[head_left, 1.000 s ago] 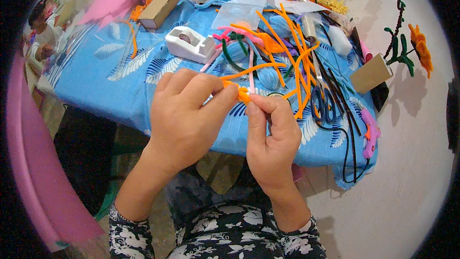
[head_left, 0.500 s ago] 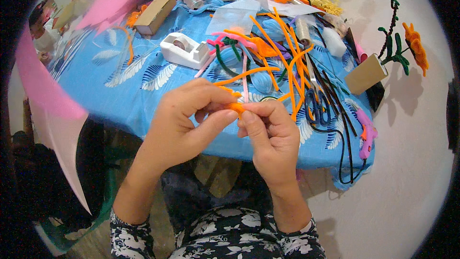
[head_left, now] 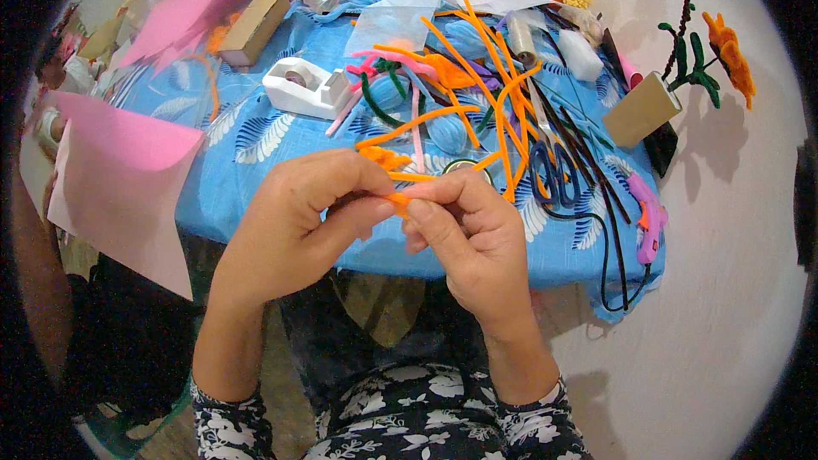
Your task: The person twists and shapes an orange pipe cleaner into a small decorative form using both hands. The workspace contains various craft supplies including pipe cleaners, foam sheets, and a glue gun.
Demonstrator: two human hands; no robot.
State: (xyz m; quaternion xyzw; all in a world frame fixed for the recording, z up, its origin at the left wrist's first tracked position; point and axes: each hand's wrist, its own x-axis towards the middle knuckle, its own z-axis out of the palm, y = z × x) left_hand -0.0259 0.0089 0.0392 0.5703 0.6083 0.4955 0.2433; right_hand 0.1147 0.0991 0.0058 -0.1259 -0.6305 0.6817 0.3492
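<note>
Head view. Both hands meet above the near edge of the bench (head_left: 324, 138), which is draped in a blue patterned cloth (head_left: 230, 213). Left hand (head_left: 294, 217): grip together, thumb and forefinger clamped on one part of an orange pipe cleaner (head_left: 398, 202). Right hand (head_left: 477, 247): grip also together, pinched on the same piece just beside the left fingertips. The piece is therefore between the two hands, mostly covered by them. Holding it from both sides at so short a span probably gives fine control over a soft, springy stem. Whether it joins the orange curled piece (head_left: 383, 158) just beyond the left hand cannot be told.

Loose orange pipe cleaners (head_left: 503, 102) lie crossed in a heap ahead of the hands, seemingly put there for easy reach. Scissors (head_left: 554, 175) lie to the right of the heap, handles toward the person, which would suit a quick pick-up by the right hand. A pink glue gun (head_left: 650, 221) rests at the right edge, presumably to keep its tip apart from the soft materials. A white tape dispenser (head_left: 305, 89) stands left of the heap, clear of the working space.
</note>
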